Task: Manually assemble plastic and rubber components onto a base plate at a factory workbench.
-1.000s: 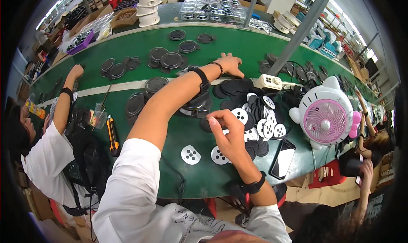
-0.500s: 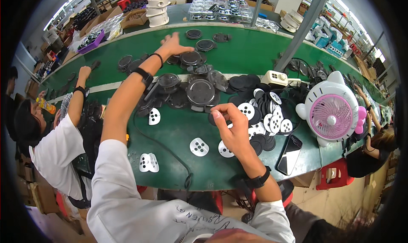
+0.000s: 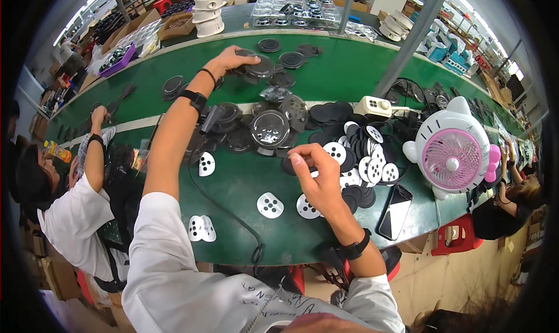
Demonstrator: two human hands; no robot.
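Note:
My left hand (image 3: 232, 60) reaches to the far side of the green bench, its thumb over the rim of a round black disc-shaped part (image 3: 259, 67). The fingers are partly hidden beneath, and the part is slightly blurred. Other black round parts (image 3: 292, 60) lie just beyond and beside it. My right hand (image 3: 317, 173) hovers nearer, thumb and forefinger curled together. The dark edge of a black pad (image 3: 287, 166) shows beside its fingertips; whether they grip it is hidden. Behind this hand is a heap of white discs with black dots (image 3: 377, 170) and black pads (image 3: 332, 113).
A round part with a clear, shiny face (image 3: 270, 128) sits among black parts mid-bench. Loose white discs (image 3: 270, 205) and a black cable (image 3: 224, 208) lie nearer. To the right are a phone (image 3: 396, 212), a pink-and-white fan (image 3: 453, 149), a white socket block (image 3: 373, 106) and a metal post (image 3: 412, 42).
My left hand has gone from spread fingers above the black parts to a closed grip on one, which has shifted. My right hand keeps its curled shape and place.

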